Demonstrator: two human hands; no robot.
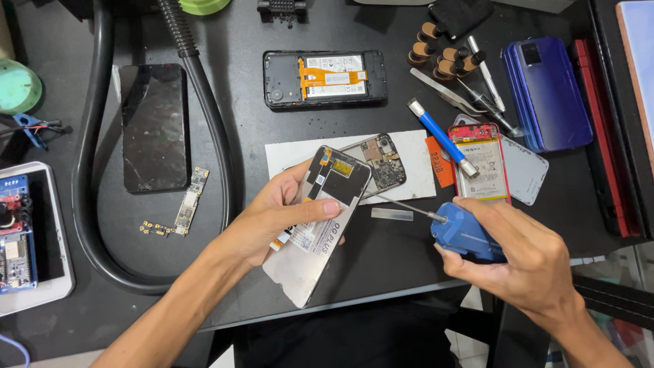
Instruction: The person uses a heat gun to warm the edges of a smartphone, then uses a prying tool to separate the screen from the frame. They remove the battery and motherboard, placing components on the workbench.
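Observation:
My left hand (pixel 272 215) grips an opened phone frame (pixel 320 225), tilted, its inner side up with a black shield and an orange connector near the top. My right hand (pixel 514 252) holds a blue electric screwdriver (pixel 463 232); its thin metal bit (pixel 402 204) reaches toward the upper right edge of the phone frame. Just behind the frame a phone circuit board (pixel 385 160) lies on a white sheet (pixel 419 170).
Another opened phone with an orange flex cable (pixel 323 78) lies farther back. A cracked black screen (pixel 154 126), a small logic board (pixel 187 204) and a thick black hose (pixel 85 170) are at left. At right: a red phone with battery (pixel 484 163), blue-handled tool (pixel 439 136), tweezers (pixel 449 95), stacked blue phones (pixel 548 92).

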